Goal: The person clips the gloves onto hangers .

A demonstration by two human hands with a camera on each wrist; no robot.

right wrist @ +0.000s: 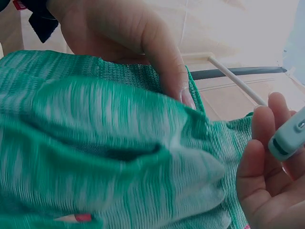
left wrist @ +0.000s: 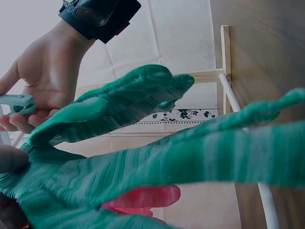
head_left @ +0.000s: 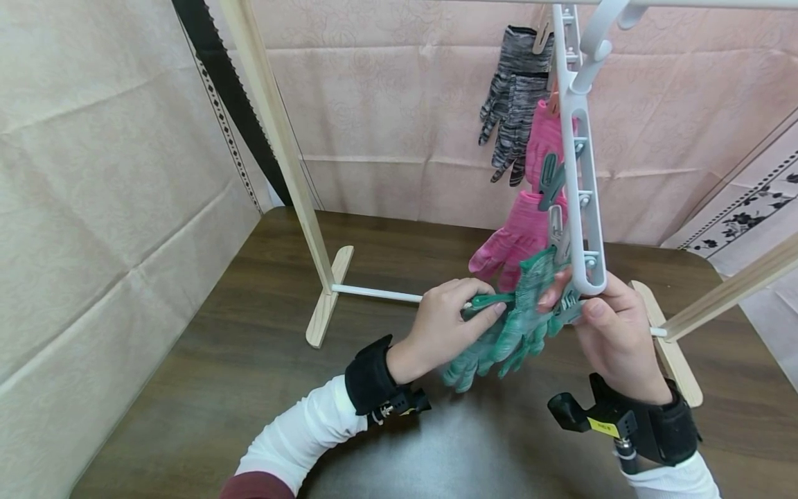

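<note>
— What is the setting?

— A dark wooden desk stands against walls hung with pale pink creased fabric. On it sits a drying rack with slanting wooden posts, flat wooden feet and a thin white crossbar low down, running toward the far edge of the desk.

— And what hangs from it?

— A white clip hanger dangles from the rack's top rail on the right. Clipped to it, from the top down, are a grey marled glove and a pink glove (its fingers point down toward the desk).

— Where is the green glove?

— The green glove is in the air above the middle of the desk, at the lower end of the hanger, just below the pink one, its fingers drooping toward the near edge.

— What do the hands do with it?

— The left hand pinches the cuff of the green glove between thumb and fingers; the right-wrist view shows a fingertip pressed on the ribbed cuff. The right hand grips the bottom of the hanger, its fingers closed about a grey-green clip right at the glove's cuff. Whether the clip has bitten onto the fabric cannot be told.

— Anything on the wrists?

— Black straps with small cameras, over white sleeves.
</note>
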